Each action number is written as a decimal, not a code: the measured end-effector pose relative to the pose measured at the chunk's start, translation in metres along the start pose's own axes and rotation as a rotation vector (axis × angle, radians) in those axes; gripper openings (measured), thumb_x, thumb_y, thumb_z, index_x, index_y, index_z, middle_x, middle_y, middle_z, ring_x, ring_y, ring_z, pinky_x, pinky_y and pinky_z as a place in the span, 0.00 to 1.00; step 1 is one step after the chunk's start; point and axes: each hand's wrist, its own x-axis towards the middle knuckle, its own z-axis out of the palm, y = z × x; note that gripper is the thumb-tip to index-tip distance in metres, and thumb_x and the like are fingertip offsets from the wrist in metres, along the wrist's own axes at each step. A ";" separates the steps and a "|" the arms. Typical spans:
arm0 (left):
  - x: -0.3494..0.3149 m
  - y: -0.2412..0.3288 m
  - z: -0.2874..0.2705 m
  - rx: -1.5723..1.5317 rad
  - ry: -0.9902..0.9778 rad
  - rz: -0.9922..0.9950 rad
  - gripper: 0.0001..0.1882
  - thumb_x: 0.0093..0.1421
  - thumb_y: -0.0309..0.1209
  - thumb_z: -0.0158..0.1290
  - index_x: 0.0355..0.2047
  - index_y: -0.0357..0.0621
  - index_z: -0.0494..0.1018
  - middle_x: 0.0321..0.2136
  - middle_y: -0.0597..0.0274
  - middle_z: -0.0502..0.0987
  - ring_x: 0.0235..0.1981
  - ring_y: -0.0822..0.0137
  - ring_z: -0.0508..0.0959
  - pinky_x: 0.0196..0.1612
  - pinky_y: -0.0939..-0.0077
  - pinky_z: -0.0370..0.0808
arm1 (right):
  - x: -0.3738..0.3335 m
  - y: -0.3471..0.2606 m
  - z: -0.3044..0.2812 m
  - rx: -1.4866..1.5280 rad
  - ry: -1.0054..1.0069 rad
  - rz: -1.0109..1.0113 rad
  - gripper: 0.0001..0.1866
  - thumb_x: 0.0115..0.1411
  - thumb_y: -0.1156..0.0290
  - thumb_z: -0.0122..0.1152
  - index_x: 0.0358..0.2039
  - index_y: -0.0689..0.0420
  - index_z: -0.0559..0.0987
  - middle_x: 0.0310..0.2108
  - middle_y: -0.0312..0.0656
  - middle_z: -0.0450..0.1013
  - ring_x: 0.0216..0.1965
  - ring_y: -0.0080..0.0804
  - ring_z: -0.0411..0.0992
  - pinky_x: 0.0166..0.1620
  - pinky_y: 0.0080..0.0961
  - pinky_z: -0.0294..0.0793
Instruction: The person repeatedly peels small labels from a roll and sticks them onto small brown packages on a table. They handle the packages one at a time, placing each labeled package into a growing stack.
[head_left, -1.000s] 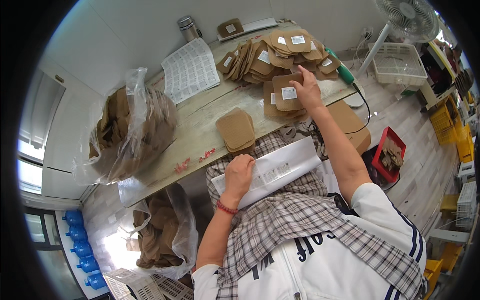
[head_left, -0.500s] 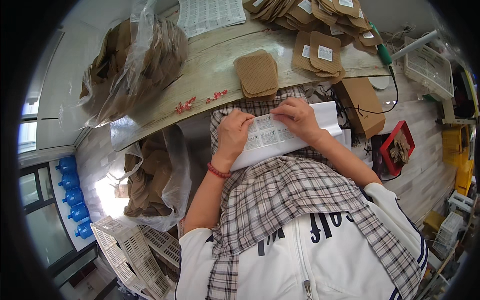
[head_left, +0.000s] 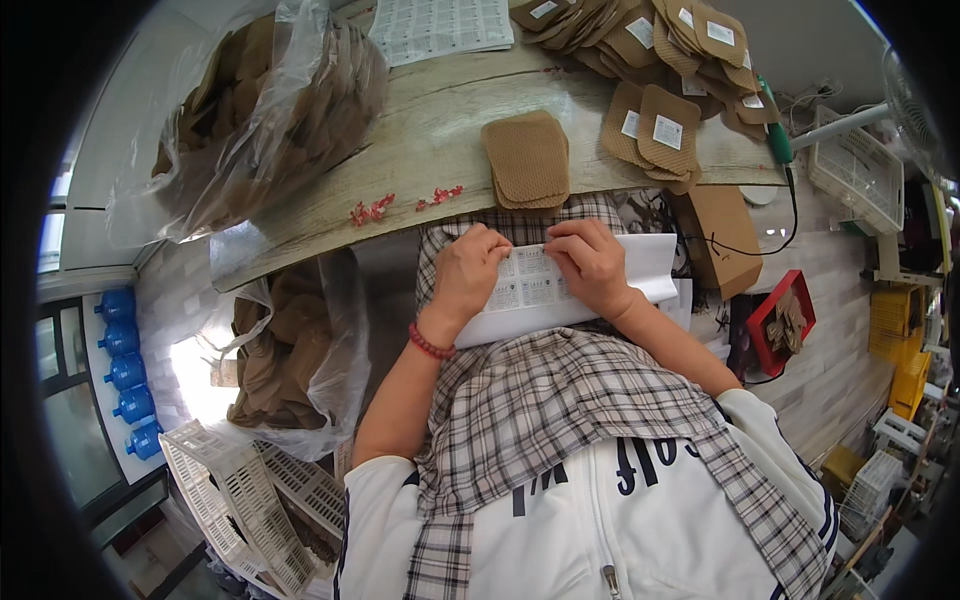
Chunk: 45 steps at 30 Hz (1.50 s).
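Observation:
On my lap, over a plaid apron [head_left: 540, 385], lies a white sheet of printed labels [head_left: 525, 290]. My left hand [head_left: 468, 268], with a red bead bracelet on its wrist, pinches the sheet near its upper left edge. Across from it, my right hand [head_left: 592, 268] has thumb and fingers pressed together at the upper right of the labels. The fingertips hide whether a single label is lifted. Just beyond my hands, a stack of plain brown textured pads [head_left: 527, 160] sits at the table's front edge. To its right lie several similar pads bearing white labels [head_left: 667, 131].
A larger heap of labelled pads [head_left: 640, 40] is at the far right of the table [head_left: 420, 130], beside a green-handled tool [head_left: 779, 143]. More label sheets [head_left: 440, 27] lie at the back. Bags of brown pieces [head_left: 280, 120] stand left; an open carton [head_left: 722, 240] is right.
The view has shifted slightly. Both hands stay pinched at the label sheet's upper edge, with only a small movement of the fingers.

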 end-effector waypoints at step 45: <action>0.043 0.022 0.001 0.252 0.102 0.361 0.04 0.55 0.20 0.46 0.28 0.34 0.71 0.59 0.35 0.65 0.54 0.45 0.71 0.63 0.50 0.62 | 0.103 0.075 0.035 0.286 -0.106 0.602 0.04 0.62 0.77 0.61 0.34 0.63 0.75 0.28 0.44 0.76 0.29 0.29 0.73 0.35 0.26 0.73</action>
